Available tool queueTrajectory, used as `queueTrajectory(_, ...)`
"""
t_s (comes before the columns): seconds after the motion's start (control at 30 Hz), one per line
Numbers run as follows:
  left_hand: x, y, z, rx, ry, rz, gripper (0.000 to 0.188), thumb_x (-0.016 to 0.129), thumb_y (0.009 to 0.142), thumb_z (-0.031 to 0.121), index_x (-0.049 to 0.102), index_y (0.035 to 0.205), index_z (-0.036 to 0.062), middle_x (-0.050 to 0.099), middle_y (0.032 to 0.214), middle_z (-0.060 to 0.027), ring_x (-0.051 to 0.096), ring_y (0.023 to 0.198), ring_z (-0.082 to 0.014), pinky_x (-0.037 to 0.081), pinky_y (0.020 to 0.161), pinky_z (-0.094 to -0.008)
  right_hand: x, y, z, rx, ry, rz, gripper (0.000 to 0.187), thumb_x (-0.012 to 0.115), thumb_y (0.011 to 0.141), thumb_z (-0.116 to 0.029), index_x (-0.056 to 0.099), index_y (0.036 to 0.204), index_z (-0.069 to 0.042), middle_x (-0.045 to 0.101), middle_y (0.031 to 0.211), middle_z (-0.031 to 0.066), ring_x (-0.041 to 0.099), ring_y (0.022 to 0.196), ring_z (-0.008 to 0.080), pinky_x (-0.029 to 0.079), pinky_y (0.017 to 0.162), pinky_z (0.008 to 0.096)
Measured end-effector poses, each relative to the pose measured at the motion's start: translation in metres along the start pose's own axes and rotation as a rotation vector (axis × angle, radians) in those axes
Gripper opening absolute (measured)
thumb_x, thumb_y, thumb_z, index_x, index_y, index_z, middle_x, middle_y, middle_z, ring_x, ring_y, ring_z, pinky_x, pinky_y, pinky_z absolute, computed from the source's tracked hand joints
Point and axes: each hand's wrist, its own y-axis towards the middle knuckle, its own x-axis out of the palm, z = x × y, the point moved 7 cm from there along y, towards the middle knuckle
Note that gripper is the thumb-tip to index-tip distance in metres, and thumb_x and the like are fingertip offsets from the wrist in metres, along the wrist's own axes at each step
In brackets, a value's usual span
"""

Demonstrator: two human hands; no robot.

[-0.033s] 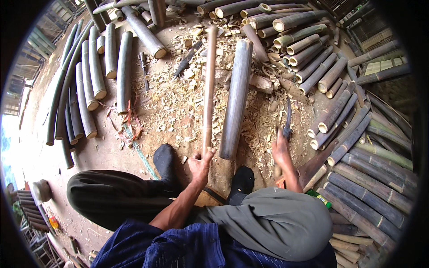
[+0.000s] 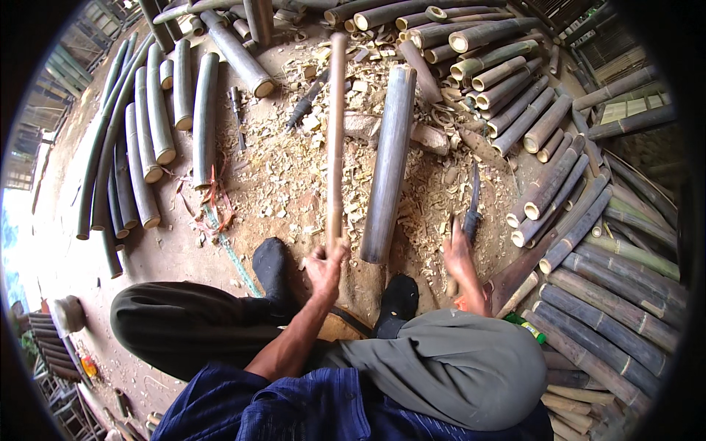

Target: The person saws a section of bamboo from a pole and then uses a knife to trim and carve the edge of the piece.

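My left hand (image 2: 326, 262) is shut around the near end of a long thin bamboo pole (image 2: 336, 140), which runs away from me over the chip-covered ground. To its right lies a thick grey bamboo section (image 2: 388, 165), its near end between my two feet in black socks (image 2: 272, 266). My right hand (image 2: 459, 253) is lower right of that section and grips the handle of a dark curved knife (image 2: 473, 202), blade pointing away from me and close to the ground.
Cut bamboo tubes (image 2: 151, 125) lie in a row at the left; many more are stacked at the right (image 2: 588, 250) and along the top. Wood chips (image 2: 290, 173) cover the dirt floor. A green bottle (image 2: 526, 328) rests by my right knee, a green-and-orange cord (image 2: 219, 209) at left.
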Motion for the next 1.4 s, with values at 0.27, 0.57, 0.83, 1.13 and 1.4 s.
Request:
queueTrajectory(0.27, -0.123, 0.205, 0.133, 0.260, 0.768, 0.470, 0.060, 0.078, 0.080, 0.066, 0.067, 0.079, 0.0074, 0.063, 0.092, -0.0107, 0.061, 0.070, -0.0240, 0.049, 0.059, -0.0449, 0.024, -0.113, 0.027, 0.250, 0.171, -0.064, 0.086, 0.068, 0.092, -0.022, 0.025, 0.163, 0.002, 0.054, 0.139, 0.0369, 0.054, 0.131, 0.0498, 0.042, 0.111, 0.0504)
queueTrajectory(0.57, -0.242, 0.286, 0.116, 0.169, 0.994, 0.377, 0.090, 0.083, 0.074, 0.058, 0.059, 0.138, 0.0011, 0.065, 0.128, -0.0218, 0.063, 0.119, -0.0377, 0.049, 0.102, -0.0477, 0.043, -0.160, 0.079, 0.214, 0.190, 0.061, 0.098, 0.077, 0.087, -0.029, 0.023, 0.163, 0.001, 0.060, 0.131, 0.0334, 0.061, 0.123, 0.0474, 0.049, 0.103, 0.0504)
queueTrajectory(0.83, -0.108, 0.225, 0.117, 0.750, 0.580, 0.261, 0.063, 0.082, 0.087, 0.035, 0.059, 0.136, 0.0023, 0.067, 0.120, -0.0191, 0.068, 0.104, -0.0353, 0.057, 0.090, -0.0464, -0.017, -0.023, 0.175, 0.426, 0.086, 0.260, 0.075, 0.071, 0.094, -0.029, 0.040, 0.155, 0.002, 0.064, 0.128, 0.0315, 0.065, 0.116, 0.0450, 0.050, 0.100, 0.0524)
queueTrajectory(1.13, 0.135, 0.075, 0.042, -0.062, 0.416, -0.580, 0.098, 0.095, 0.074, 0.040, 0.049, 0.143, -0.0124, 0.067, 0.128, -0.0257, 0.069, 0.116, -0.0323, 0.060, 0.101, -0.0427, -0.041, -0.054, 0.120, 0.332, -0.220, 0.575, 0.075, 0.070, 0.091, -0.025, 0.040, 0.158, -0.009, 0.055, 0.125, 0.0237, 0.053, 0.120, 0.0458, 0.044, 0.102, 0.0554)
queueTrajectory(1.4, 0.115, 0.022, 0.009, -0.116, 0.318, -0.788, 0.067, 0.094, 0.073, 0.025, 0.064, 0.122, -0.0095, 0.074, 0.110, -0.0166, 0.074, 0.095, -0.0229, 0.061, 0.089, -0.0355, 0.066, -0.180, 0.092, 0.385, 0.102, 0.303, 0.075, 0.076, 0.087, -0.022, 0.045, 0.153, -0.005, 0.051, 0.150, 0.0250, 0.045, 0.142, 0.0416, 0.035, 0.119, 0.0484)
